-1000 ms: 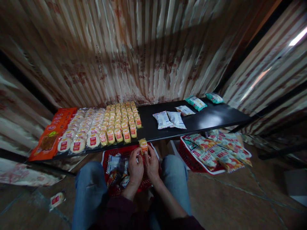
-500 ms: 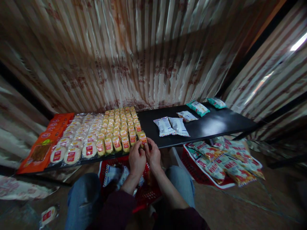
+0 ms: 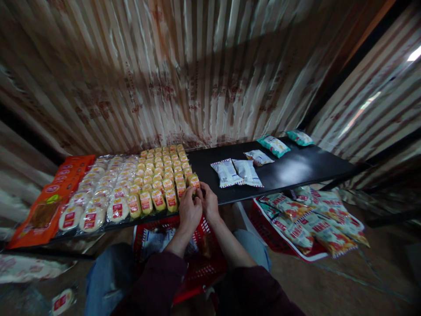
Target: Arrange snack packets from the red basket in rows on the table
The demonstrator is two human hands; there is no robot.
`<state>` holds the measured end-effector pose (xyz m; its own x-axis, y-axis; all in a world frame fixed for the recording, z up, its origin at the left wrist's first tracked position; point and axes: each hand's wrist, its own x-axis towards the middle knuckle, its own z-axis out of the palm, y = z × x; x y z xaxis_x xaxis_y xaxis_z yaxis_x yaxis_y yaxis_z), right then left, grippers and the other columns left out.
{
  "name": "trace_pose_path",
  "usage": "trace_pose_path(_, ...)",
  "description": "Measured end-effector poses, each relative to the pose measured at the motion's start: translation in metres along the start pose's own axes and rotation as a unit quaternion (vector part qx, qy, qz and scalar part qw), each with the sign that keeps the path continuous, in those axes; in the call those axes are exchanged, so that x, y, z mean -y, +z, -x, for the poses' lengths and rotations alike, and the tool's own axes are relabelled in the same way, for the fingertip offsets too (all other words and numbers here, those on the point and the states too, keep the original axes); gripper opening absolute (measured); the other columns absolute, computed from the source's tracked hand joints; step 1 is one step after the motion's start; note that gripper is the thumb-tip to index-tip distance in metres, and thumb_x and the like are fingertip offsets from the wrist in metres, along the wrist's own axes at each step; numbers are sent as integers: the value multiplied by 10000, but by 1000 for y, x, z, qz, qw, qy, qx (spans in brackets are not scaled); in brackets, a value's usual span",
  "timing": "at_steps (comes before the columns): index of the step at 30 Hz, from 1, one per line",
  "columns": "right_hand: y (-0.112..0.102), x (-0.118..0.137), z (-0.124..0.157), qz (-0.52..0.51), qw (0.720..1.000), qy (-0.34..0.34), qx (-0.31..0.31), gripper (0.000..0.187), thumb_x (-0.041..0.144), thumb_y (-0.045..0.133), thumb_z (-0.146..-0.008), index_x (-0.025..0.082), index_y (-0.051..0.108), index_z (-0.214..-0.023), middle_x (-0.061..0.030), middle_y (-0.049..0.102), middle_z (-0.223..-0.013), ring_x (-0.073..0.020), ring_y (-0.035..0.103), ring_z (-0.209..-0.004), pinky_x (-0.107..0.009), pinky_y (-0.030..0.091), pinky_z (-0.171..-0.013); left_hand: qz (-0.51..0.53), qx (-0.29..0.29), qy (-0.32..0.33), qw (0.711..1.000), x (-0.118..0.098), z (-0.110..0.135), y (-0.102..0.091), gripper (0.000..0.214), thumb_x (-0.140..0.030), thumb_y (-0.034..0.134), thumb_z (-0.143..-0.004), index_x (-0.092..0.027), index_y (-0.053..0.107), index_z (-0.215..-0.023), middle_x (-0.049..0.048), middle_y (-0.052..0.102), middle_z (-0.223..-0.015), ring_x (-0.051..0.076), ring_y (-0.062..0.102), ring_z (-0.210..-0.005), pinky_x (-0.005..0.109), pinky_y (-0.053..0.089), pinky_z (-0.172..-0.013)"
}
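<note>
A small yellow wrapped snack cake (image 3: 194,180) with a red and white label stands at the right front of the rows, pinched between both my hands. My left hand (image 3: 188,210) closes on its left lower side, and my right hand (image 3: 209,202) has its fingers curled at its right side. Fingertips hide the cake's lower part. Just left stand several rows of like yellow cakes (image 3: 158,200) on the black shelf (image 3: 226,195). Farther left lie rows of round white wrapped cakes (image 3: 117,210).
An orange snack bag (image 3: 52,188) lies at the shelf's left end. White packets (image 3: 226,173) and green packets (image 3: 273,145) lie to the right. Below are a red basket (image 3: 200,274) between my knees and another red basket (image 3: 317,255) full of snack bags. One wrapped round cake (image 3: 62,301) is on the floor.
Both hands and the yellow cake have shifted slightly back along the row toward the cakes behind it. The camera view has moved a little; the other packets stay put.
</note>
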<state>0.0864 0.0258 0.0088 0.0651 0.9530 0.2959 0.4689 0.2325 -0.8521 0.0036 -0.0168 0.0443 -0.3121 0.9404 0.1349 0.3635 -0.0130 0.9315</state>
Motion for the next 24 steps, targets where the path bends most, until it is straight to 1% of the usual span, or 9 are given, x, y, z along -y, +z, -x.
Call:
trace_pose_path(4,2,-1,-6,20,1000,-9,7,309,291,439,-859,195,624,-1088,-68,702,-1013,-197,644,-850,-304,494,-803,-2,5,2,1000,0,0,-1,478,-46,497,-705,-207,630,-1135,59,621,-1260,214,540,-1198,374,364,-1087)
trace_pose_path(10,7,-4,-14,52,998,-4,28,293,290,468,-833,194,631,-1057,-70,698,-983,-208,636,-853,-313,492,-779,-11,21,20,1000,4,4,1,517,-75,496,-727,-176,591,-1225,92,592,-1303,232,539,-1207,379,368,-1087)
trace_pose_path(17,11,-10,-16,54,997,-36,29,241,280,445,-846,187,617,-986,-67,663,-917,-189,615,-828,-296,483,-770,7,34,10,999,8,5,4,454,-131,480,-781,-180,605,-1215,84,586,-1314,219,512,-1243,369,337,-1113)
trace_pose_path(21,12,-16,-16,69,995,-66,14,251,291,454,-846,190,622,-1003,-104,631,-1051,-217,584,-955,-334,481,-840,-10,40,24,999,8,4,4,447,-159,456,-809,-151,593,-1234,110,563,-1337,223,490,-1266,378,317,-1129)
trace_pose_path(24,12,-19,-18,58,996,-68,5,314,315,419,-871,184,623,-1070,-117,631,-1112,-229,572,-1019,-370,469,-913,-34,45,35,998,9,5,4,464,-173,417,-831,-121,568,-1267,129,528,-1371,223,461,-1294,387,299,-1138)
